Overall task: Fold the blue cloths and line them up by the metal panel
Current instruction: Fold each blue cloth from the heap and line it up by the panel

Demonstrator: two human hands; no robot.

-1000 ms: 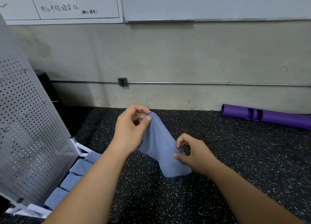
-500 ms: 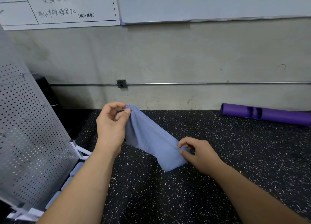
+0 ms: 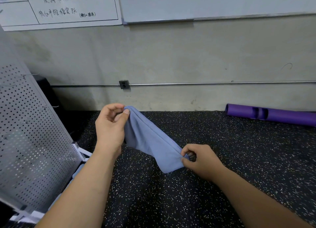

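A folded blue cloth [image 3: 150, 142] hangs in the air over the speckled black floor, stretched slantwise between both hands. My left hand [image 3: 111, 125] pinches its upper far corner. My right hand [image 3: 200, 159] pinches its lower near corner. The perforated metal panel [image 3: 32, 138] leans at the left. Slivers of the folded blue cloths [image 3: 77, 170] lined up along its foot show beside my left forearm, which hides most of that row.
A purple foam roller [image 3: 273, 114] lies at the back right against the concrete wall. A metal conduit with a small box [image 3: 124, 84] runs along the wall. Whiteboards hang above. The panel's white base bracket [image 3: 80, 152] sticks out onto the floor.
My left hand has moved left and slightly up, my right hand slightly right, drawing the cloth out longer and tauter between them. My left arm now covers more of the row of cloths.
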